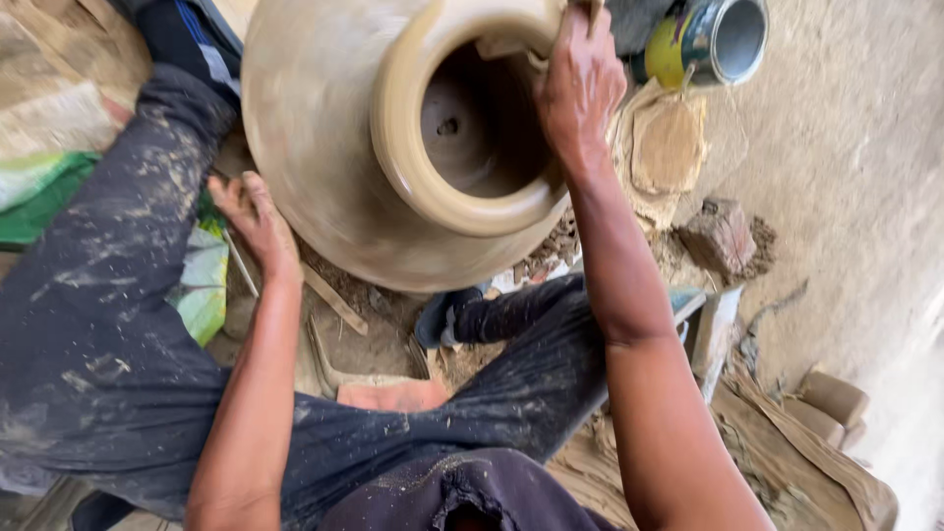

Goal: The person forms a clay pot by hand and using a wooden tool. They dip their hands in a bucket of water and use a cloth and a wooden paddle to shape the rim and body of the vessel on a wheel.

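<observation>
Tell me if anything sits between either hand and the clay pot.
Nothing visible does. The right hand is already on the rim of the clay pot, fingers at the mouth's edge. The left hand rests against the pot's lower wall.

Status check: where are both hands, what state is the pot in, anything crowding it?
Left hand flat against the clay pot wall. Right hand gripping its rim. Metal can beside the pot, apart.
</observation>
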